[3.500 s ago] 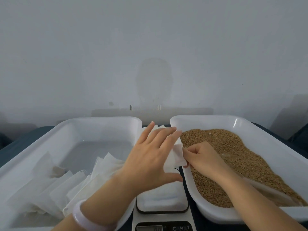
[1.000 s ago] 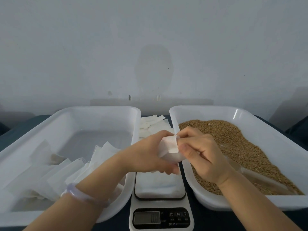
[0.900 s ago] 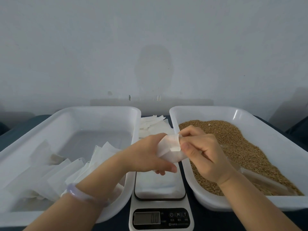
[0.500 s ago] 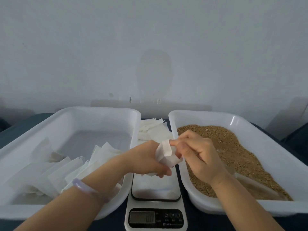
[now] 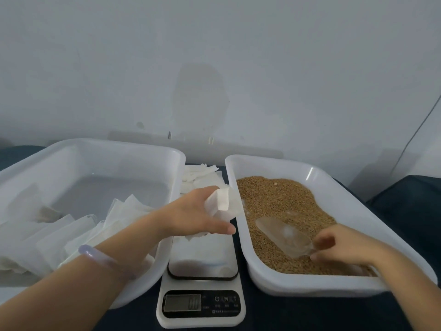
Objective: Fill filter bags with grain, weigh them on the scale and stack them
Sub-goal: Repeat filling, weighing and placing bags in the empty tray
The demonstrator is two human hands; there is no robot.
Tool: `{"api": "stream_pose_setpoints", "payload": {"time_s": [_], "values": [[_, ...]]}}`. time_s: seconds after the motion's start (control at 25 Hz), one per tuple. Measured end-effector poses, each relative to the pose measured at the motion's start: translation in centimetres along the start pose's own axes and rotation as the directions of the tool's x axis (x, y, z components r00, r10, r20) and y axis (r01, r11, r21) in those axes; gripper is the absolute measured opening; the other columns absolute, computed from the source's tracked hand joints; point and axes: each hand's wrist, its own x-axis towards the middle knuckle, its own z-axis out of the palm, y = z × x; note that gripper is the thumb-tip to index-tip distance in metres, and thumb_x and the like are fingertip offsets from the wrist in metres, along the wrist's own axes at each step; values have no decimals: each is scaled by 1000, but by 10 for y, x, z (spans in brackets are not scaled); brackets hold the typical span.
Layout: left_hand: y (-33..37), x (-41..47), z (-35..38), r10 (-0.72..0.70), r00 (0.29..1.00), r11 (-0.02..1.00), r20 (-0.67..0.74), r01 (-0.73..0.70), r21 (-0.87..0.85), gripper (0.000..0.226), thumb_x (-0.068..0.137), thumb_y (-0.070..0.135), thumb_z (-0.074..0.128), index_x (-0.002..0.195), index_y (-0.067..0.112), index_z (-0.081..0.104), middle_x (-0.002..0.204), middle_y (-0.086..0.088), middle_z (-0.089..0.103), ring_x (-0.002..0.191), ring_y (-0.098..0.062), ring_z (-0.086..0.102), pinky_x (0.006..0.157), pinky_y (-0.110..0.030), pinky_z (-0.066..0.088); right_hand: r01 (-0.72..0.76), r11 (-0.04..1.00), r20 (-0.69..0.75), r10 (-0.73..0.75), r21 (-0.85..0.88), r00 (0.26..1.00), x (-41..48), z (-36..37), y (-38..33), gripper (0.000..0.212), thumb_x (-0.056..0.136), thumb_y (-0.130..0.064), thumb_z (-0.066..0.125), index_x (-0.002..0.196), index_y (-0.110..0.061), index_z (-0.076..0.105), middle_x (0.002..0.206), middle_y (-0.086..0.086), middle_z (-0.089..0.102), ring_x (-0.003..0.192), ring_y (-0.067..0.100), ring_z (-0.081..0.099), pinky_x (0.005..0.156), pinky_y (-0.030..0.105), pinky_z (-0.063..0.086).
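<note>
On the dark tabletop [image 5: 298, 314], the left tub [image 5: 119, 142] is holding stacked white bags [image 5: 59, 232] while the right tub [image 5: 334, 185] is carrying the grain [image 5: 281, 201]; the scale [image 5: 202, 316] is sitting between them. Above its platform, the left hand [image 5: 191, 216] is gripping a filter bag [image 5: 224, 204], fingers curled round it. The right hand [image 5: 346, 247] is pinching the clear scoop [image 5: 284, 235], which is lying in the grain.

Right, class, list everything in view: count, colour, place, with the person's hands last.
left tub: one, white, left
right tub: one, white, right
grain: heap, brown, in right tub
scoop: one, clear, on the grain
scale: one, white, between tubs
stacked bags: several, white, in left tub
spare bags: pile, white, behind scale
filter bag: one, white, in left hand
bracelet: one, lilac, left wrist
left hand: one, holds filter bag
right hand: one, grips scoop
</note>
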Motion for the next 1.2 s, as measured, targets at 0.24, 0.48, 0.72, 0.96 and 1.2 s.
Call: {"api": "stream_pose_setpoints", "payload": {"time_s": [0.24, 0.48, 0.72, 0.96, 1.2], "values": [[0, -2, -1, 54, 997, 989, -57, -61, -133, 36, 79, 19, 76, 109, 18, 57, 76, 6, 66, 71, -9, 63, 66, -22, 52, 94, 996, -211, -92, -1, 973, 10, -5, -16, 25, 79, -30, 72, 96, -29, 54, 97, -17, 60, 86, -3, 56, 65, 14, 42], [1, -5, 1, 38, 996, 995, -80, -45, -93, 27, 83, 18, 71, 103, 25, 55, 77, -3, 68, 72, -7, 64, 68, -15, 50, 267, 961, -214, -276, -70, 937, 12, 3, -24, 27, 81, -28, 71, 100, -39, 55, 98, -27, 54, 94, -3, 58, 83, 20, 48], [1, -2, 3, 11, 995, 998, -103, -18, -67, 24, 81, 18, 71, 97, 28, 55, 73, -4, 68, 65, -5, 63, 61, -14, 49, 302, 935, -180, -334, -184, 925, -3, 1, -15, 21, 75, -38, 74, 93, -37, 63, 81, -23, 61, 76, -9, 58, 64, 12, 42], [1, -3, 5, 13, 994, 999, -112, -17, -32, 42, 82, 23, 71, 77, 59, 50, 79, 1, 70, 67, -3, 64, 58, -6, 46, 344, 936, -124, -351, -77, 928, -17, -3, -6, 17, 69, -37, 75, 85, -39, 68, 86, -27, 65, 82, -11, 60, 78, 23, 53], [2, -3, 5, 38, 993, 999, -108, -40, -15, 43, 81, 25, 71, 76, 62, 49, 78, 1, 70, 69, -4, 64, 61, -6, 47, 401, 914, -23, -403, -63, 915, -22, -7, 3, 17, 71, -52, 73, 85, -54, 64, 96, -26, 58, 94, -7, 54, 88, 25, 47]]}}
